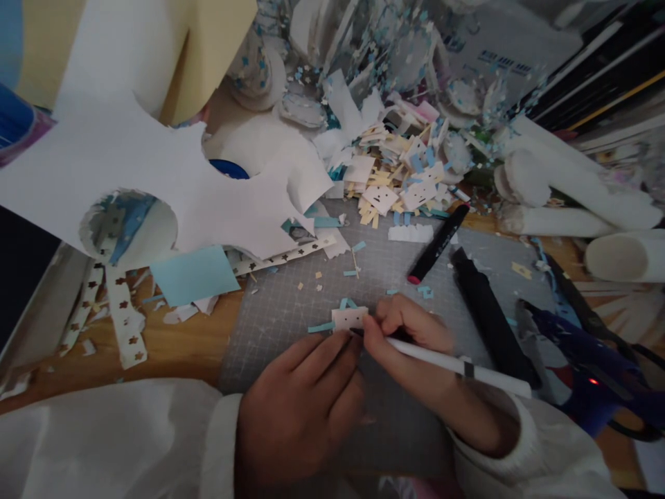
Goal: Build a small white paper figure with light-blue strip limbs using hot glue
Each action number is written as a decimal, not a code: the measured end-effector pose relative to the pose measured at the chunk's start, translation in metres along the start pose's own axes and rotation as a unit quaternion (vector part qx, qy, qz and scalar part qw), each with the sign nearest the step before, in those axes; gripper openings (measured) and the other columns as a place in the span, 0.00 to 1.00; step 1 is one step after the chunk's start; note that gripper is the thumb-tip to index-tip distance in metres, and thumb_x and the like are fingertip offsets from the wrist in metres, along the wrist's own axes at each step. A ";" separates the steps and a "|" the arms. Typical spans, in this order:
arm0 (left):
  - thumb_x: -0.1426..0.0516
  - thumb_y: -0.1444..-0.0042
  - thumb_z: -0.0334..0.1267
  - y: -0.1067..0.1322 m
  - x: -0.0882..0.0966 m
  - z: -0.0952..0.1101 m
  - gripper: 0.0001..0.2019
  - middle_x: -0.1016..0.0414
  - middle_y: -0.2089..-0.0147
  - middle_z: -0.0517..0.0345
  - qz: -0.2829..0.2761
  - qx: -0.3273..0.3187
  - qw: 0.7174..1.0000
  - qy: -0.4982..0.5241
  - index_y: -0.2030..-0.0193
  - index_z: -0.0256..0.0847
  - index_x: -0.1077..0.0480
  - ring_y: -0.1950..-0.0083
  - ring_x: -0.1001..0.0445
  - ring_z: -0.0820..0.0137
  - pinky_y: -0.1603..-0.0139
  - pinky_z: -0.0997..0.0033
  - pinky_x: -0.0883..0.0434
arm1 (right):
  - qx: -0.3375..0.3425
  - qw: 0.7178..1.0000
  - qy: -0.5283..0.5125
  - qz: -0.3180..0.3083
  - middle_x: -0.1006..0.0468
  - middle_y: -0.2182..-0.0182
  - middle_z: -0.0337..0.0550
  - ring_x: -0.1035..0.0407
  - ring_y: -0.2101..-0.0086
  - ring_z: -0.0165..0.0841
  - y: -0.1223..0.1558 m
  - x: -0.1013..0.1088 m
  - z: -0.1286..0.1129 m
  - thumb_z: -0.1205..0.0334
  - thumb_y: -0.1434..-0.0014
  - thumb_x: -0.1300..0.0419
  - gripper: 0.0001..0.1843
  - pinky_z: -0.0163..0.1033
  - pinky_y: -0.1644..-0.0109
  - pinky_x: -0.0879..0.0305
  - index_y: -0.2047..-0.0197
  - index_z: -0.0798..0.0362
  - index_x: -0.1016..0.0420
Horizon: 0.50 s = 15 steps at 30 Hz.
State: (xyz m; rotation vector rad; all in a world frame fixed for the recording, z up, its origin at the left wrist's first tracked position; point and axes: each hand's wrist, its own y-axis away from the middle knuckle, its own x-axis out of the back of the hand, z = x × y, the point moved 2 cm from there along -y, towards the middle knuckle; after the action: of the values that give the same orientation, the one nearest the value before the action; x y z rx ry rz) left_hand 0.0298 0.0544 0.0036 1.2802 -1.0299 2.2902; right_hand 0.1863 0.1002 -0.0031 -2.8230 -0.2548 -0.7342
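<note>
My right hand (410, 346) is closed around a slim white pen (462, 366), its dark tip near the lower edge of a small white paper figure (349, 318). The figure has two dark dots drawn on it and light-blue paper strips at its top and left side. With curled fingers, my left hand (306, 402) holds the figure by its lower edge against the grey cutting mat (291, 291). My left fingertips almost meet the pen tip, so the exact contact is hidden. A black marker with a red end (439, 242) lies beyond my hands.
A pile of similar paper figures (400, 173) sits at the back of the mat. To the right are a black pouch-like object (491, 315) and a dark blue glue gun (587, 367) with a red light. Cut white paper (197, 197) and a light-blue sheet (194, 276) lie left.
</note>
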 end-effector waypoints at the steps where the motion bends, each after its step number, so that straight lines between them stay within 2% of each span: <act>1: 0.53 0.31 0.40 0.000 0.000 0.000 0.16 0.20 0.55 0.50 0.000 0.000 1.000 0.002 0.62 0.34 0.28 0.47 0.26 0.61 0.45 0.62 0.31 | 0.003 1.000 0.006 -0.001 0.41 0.80 0.30 0.45 0.79 0.24 0.000 0.000 -0.001 0.70 0.43 0.41 0.17 0.32 0.75 0.47 0.77 0.50 0.45; 7: 0.50 0.33 0.40 0.001 -0.002 0.000 0.14 0.20 0.54 0.49 -0.014 -0.005 1.000 0.004 0.62 0.34 0.28 0.46 0.27 0.61 0.44 0.62 0.32 | 0.005 1.000 0.030 0.004 0.42 0.81 0.30 0.46 0.80 0.24 -0.002 0.001 -0.002 0.70 0.43 0.42 0.17 0.32 0.77 0.47 0.78 0.50 0.46; 15: 0.52 0.32 0.39 0.000 0.000 0.000 0.15 0.20 0.52 0.49 -0.008 -0.001 1.000 0.002 0.62 0.35 0.28 0.47 0.26 0.61 0.46 0.61 0.31 | 0.009 1.000 0.016 0.017 0.44 0.82 0.29 0.49 0.81 0.23 -0.002 0.000 -0.004 0.72 0.44 0.42 0.18 0.31 0.78 0.50 0.78 0.50 0.48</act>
State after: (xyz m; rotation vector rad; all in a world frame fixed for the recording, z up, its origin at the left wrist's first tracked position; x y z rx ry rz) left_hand 0.0300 0.0544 0.0034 1.2776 -1.0183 2.2784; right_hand 0.1842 0.1013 0.0005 -2.7890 -0.2081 -0.7643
